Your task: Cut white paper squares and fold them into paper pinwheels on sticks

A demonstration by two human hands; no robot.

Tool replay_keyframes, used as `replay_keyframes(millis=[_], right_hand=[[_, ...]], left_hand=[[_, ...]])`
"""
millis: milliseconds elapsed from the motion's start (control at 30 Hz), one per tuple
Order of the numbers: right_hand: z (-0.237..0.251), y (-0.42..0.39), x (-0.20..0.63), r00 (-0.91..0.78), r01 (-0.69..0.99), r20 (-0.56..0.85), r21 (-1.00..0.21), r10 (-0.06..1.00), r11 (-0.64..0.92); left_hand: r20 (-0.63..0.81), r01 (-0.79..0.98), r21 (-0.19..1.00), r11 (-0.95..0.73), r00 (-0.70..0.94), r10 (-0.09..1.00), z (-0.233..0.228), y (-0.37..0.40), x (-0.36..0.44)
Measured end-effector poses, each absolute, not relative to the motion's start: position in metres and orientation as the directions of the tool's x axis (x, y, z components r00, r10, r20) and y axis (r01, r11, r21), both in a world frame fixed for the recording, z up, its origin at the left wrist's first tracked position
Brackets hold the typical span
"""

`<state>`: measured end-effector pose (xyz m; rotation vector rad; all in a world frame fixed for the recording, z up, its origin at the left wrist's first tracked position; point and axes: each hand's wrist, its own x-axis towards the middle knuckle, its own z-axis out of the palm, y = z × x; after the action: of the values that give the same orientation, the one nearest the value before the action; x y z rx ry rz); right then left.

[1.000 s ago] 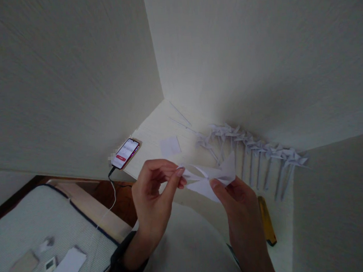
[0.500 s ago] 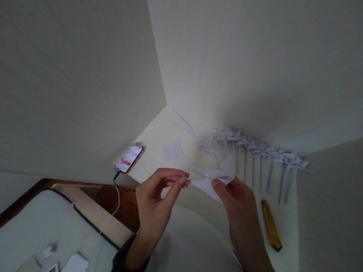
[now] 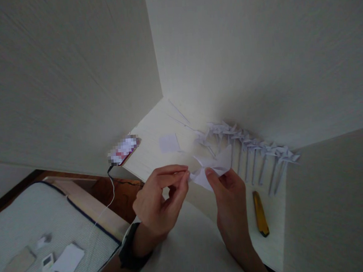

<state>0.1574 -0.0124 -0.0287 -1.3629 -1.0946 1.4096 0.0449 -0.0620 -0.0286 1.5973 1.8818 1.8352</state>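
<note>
Both my hands hold a folded white paper piece (image 3: 215,168) above the near edge of a white desk (image 3: 156,129). My left hand (image 3: 161,201) pinches its left tip between thumb and fingers. My right hand (image 3: 229,195) grips its middle from below, thumb on top. The paper has pointed flaps and looks like an unfinished pinwheel head. A dark band sits on my left wrist.
A row of several finished white paper pinwheels (image 3: 254,151) lies along the wall. A yellow utility knife (image 3: 260,213) lies at the right, a small paper square (image 3: 168,143) and a charging phone (image 3: 123,150) at the left. A mattress (image 3: 35,229) with small items is lower left.
My left hand's fingers have closed tighter on the paper's tip, and the paper has been pulled in and looks more compact. The view shifted slightly.
</note>
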Motion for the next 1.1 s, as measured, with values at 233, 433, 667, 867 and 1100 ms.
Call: replay_keyframes(millis=[233, 433, 667, 867, 1100], right_hand=[[-0.032, -0.014, 0.157, 0.018, 0.060, -0.204, -0.977, 0.979, -0.204], [-0.037, -0.015, 0.160, 0.041, -0.007, -0.211, -0.977, 0.977, -0.211], [-0.039, -0.012, 0.167, 0.055, -0.058, -0.197, -0.979, 0.979, -0.194], [-0.039, -0.015, 0.170, 0.023, -0.048, -0.195, -0.980, 0.981, -0.193], [-0.041, -0.017, 0.172, -0.005, -0.048, -0.193, -0.980, 0.981, -0.193]], left_hand=[[0.647, 0.716, 0.549, -0.431, -0.038, 0.761, -0.020, -0.072, 0.046], [0.611, 0.634, 0.634, -0.442, -0.062, 0.789, -0.018, -0.063, 0.060], [0.523, 0.486, 0.775, -0.404, -0.136, 0.842, -0.022, -0.053, 0.063], [0.484, 0.450, 0.793, -0.410, -0.057, 0.873, -0.022, -0.047, 0.059], [0.453, 0.398, 0.792, -0.463, 0.126, 0.883, -0.018, -0.047, 0.051]])
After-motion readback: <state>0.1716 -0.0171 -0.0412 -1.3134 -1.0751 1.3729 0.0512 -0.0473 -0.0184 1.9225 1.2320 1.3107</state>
